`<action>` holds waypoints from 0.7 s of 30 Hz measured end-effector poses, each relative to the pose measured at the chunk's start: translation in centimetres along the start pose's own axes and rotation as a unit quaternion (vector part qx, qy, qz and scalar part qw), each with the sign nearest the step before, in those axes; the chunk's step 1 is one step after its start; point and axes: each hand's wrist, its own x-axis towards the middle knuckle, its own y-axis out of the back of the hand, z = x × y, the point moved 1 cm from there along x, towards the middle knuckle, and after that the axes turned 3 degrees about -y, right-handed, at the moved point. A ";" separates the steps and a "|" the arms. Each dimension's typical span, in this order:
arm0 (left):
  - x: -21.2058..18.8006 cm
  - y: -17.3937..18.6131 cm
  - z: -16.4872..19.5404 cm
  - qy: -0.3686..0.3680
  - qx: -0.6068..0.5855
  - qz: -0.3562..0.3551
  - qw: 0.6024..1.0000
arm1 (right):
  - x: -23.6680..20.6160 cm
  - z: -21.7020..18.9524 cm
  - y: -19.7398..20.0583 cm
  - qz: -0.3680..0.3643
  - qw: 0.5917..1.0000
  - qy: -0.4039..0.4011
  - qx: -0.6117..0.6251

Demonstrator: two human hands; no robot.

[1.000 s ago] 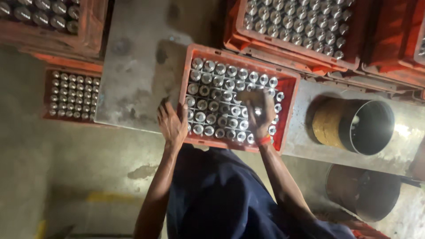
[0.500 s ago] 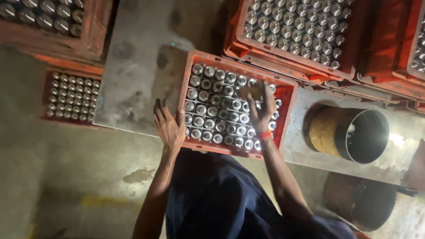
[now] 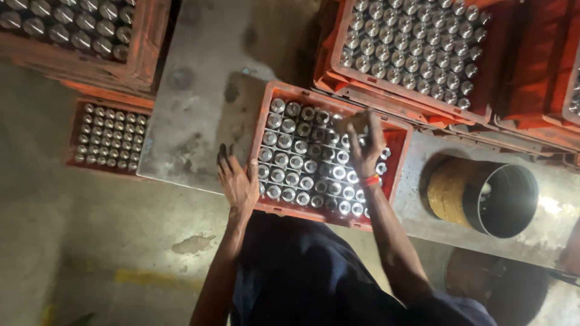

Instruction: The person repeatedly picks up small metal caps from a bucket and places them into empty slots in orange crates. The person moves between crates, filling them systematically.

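Steel bench (image 3: 199,121); orange crate (image 3: 399,142) packed with metal cylinders (image 3: 290,163).

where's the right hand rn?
Head view, centre-right: the right hand is over the far part of the red crate of metal cylinders, left of the open drum.

The right hand (image 3: 364,145) has moved up the crate (image 3: 396,172), lifting a metal piece (image 3: 353,124).
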 end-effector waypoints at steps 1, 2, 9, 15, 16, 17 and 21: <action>0.0 0.0 0.1 0.005 0.003 -0.003 1.000 | 0.6 -0.2 -0.6 0.017 1.000 0.020 -0.006; 0.0 0.1 0.1 0.005 0.008 -0.003 1.000 | 1.1 -0.5 -1.6 0.037 0.998 0.041 -0.009; 0.3 0.3 0.4 -0.004 -0.002 -0.002 1.000 | 3.0 0.2 -1.8 0.049 0.999 -0.005 -0.002; 0.5 0.4 0.6 -0.008 -0.018 0.006 1.000 | 2.3 0.8 -0.4 0.012 0.997 0.018 -0.072; 0.5 0.5 0.6 -0.003 -0.016 -0.001 1.000 | 2.4 0.6 -1.1 0.037 0.999 0.012 -0.010; 0.5 0.5 0.7 0.005 -0.017 -0.011 1.000 | 2.2 0.3 -1.7 0.060 0.997 0.003 0.048; 0.6 0.7 0.8 -0.007 -0.013 -0.015 1.000 | 2.7 -1.1 -6.4 -0.069 0.976 0.184 -0.097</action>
